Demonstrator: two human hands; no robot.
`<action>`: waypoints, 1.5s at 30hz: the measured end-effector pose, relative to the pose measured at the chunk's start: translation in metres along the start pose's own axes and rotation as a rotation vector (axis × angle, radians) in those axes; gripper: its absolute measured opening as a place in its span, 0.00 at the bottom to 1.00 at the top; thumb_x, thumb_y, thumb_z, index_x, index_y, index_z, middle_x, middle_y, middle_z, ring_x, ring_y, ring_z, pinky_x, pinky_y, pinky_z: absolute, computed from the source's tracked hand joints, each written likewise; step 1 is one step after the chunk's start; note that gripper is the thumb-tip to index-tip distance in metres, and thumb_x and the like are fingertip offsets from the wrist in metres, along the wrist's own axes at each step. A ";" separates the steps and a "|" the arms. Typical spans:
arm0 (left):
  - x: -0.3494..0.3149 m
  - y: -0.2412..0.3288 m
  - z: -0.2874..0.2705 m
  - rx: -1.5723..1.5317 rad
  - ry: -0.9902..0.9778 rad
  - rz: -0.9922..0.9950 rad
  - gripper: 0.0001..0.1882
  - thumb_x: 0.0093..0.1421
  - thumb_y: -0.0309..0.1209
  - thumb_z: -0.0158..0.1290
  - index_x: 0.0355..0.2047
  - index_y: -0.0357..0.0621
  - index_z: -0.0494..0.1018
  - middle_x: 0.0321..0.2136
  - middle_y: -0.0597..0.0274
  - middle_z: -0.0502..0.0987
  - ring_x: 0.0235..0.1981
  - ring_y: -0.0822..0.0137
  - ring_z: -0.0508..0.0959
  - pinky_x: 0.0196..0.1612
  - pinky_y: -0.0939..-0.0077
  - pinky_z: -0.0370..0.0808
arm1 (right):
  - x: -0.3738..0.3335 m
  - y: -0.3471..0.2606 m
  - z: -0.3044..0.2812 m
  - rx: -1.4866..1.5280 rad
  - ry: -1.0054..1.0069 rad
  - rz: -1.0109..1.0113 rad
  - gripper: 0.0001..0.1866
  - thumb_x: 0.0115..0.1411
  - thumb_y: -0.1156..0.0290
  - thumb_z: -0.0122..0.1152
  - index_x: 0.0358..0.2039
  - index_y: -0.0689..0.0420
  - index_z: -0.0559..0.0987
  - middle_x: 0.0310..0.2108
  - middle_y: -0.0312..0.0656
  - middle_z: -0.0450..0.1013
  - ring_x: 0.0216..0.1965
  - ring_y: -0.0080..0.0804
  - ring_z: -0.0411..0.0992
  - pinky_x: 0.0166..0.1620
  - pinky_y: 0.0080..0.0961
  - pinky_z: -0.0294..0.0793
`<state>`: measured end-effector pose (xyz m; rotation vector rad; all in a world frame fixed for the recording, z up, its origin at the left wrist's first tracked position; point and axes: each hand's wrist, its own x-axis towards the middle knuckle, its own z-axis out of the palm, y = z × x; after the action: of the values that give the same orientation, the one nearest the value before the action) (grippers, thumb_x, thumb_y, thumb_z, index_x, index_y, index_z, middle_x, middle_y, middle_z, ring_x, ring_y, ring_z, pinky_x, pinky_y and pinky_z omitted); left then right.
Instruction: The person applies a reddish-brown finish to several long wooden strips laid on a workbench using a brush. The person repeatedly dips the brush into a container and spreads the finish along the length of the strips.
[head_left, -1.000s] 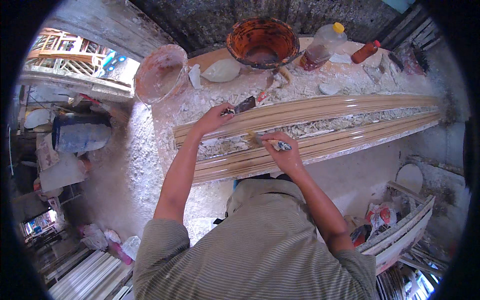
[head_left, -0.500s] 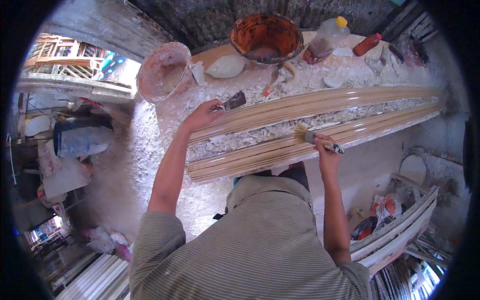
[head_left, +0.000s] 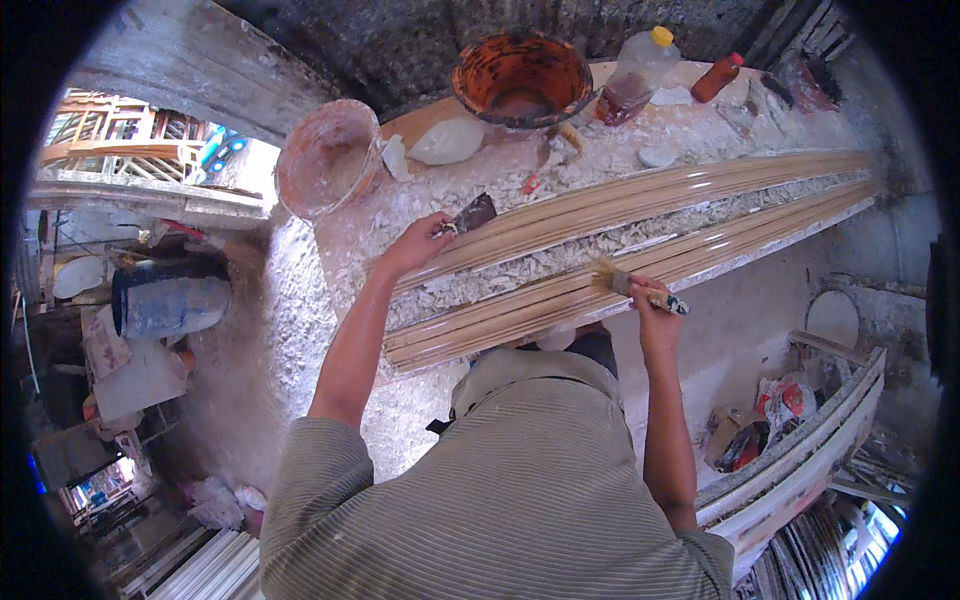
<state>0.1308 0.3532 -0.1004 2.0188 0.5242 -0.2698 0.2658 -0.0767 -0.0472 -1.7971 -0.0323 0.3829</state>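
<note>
Closed around its handle, my left hand (head_left: pixel 415 243) holds a putty knife (head_left: pixel 473 215), its dark square blade pointing up and right over the left part of the far bundle of wooden moulding strips (head_left: pixel 610 202). My right hand (head_left: pixel 655 308) grips a paintbrush (head_left: pixel 622 281) whose pale bristles point left. Those bristles are at the near bundle of moulding strips (head_left: pixel 540 300); whether they touch it I cannot tell. Both bundles run lengthwise across the bench, shiny in places. Between them lies a band of pale flaky scrapings (head_left: pixel 560 248).
Along the bench's far side stand a pinkish bucket (head_left: pixel 328 160), an orange-brown basin (head_left: pixel 522 82), a clear jug with yellow cap (head_left: pixel 640 75) and a red bottle (head_left: pixel 717 78). A white bag (head_left: pixel 447 141) lies between bucket and basin. A wooden rack (head_left: pixel 800 450) stands at lower right.
The putty knife has tilted more upright and shifted slightly right with my left hand. My right hand keeps the brush in nearly the same place. The whole view has shifted a little.
</note>
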 end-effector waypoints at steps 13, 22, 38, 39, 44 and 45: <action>0.048 0.045 0.065 0.040 0.156 0.078 0.24 0.63 0.41 0.55 0.53 0.38 0.72 0.48 0.41 0.78 0.52 0.47 0.77 0.55 0.58 0.72 | 0.014 0.008 -0.015 -0.082 -0.026 0.062 0.12 0.61 0.70 0.66 0.42 0.62 0.82 0.39 0.39 0.79 0.38 0.24 0.76 0.38 0.22 0.78; 0.049 0.109 0.057 0.350 0.056 0.047 0.21 0.63 0.43 0.56 0.54 0.50 0.73 0.46 0.49 0.80 0.48 0.49 0.79 0.51 0.64 0.74 | 0.031 -0.013 0.024 0.011 -0.023 -0.111 0.10 0.63 0.72 0.64 0.42 0.62 0.82 0.40 0.40 0.78 0.38 0.24 0.75 0.44 0.22 0.76; -0.129 -0.025 0.008 -0.508 0.569 -0.287 0.15 0.65 0.31 0.57 0.50 0.44 0.73 0.25 0.70 0.72 0.16 0.82 0.65 0.15 0.83 0.59 | 0.080 -0.009 0.207 -0.444 -0.633 -0.585 0.14 0.54 0.64 0.66 0.40 0.54 0.83 0.38 0.49 0.79 0.42 0.51 0.77 0.47 0.42 0.76; -0.129 -0.023 0.013 -0.551 0.564 -0.256 0.15 0.65 0.31 0.57 0.51 0.44 0.72 0.24 0.71 0.71 0.14 0.84 0.63 0.13 0.84 0.56 | 0.108 0.002 0.182 -0.396 -0.573 -0.540 0.13 0.54 0.66 0.66 0.40 0.54 0.83 0.38 0.48 0.79 0.43 0.52 0.77 0.47 0.43 0.76; -0.120 -0.001 0.043 -0.697 0.622 -0.286 0.12 0.66 0.31 0.55 0.48 0.44 0.72 0.25 0.70 0.72 0.16 0.80 0.67 0.14 0.82 0.60 | 0.191 -0.035 0.090 -0.866 -0.115 -0.515 0.15 0.51 0.77 0.64 0.41 0.53 0.82 0.37 0.50 0.79 0.39 0.50 0.78 0.43 0.42 0.77; -0.115 0.008 0.051 -0.748 0.643 -0.272 0.12 0.66 0.31 0.55 0.48 0.44 0.72 0.25 0.69 0.72 0.17 0.79 0.67 0.14 0.82 0.60 | 0.190 -0.030 0.103 -0.656 -0.078 -0.499 0.16 0.50 0.78 0.63 0.41 0.53 0.82 0.38 0.50 0.79 0.39 0.50 0.78 0.43 0.42 0.77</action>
<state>0.0353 0.2762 -0.0728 1.2612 1.1128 0.3911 0.4227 0.0704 -0.0858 -2.3226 -0.7187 0.0771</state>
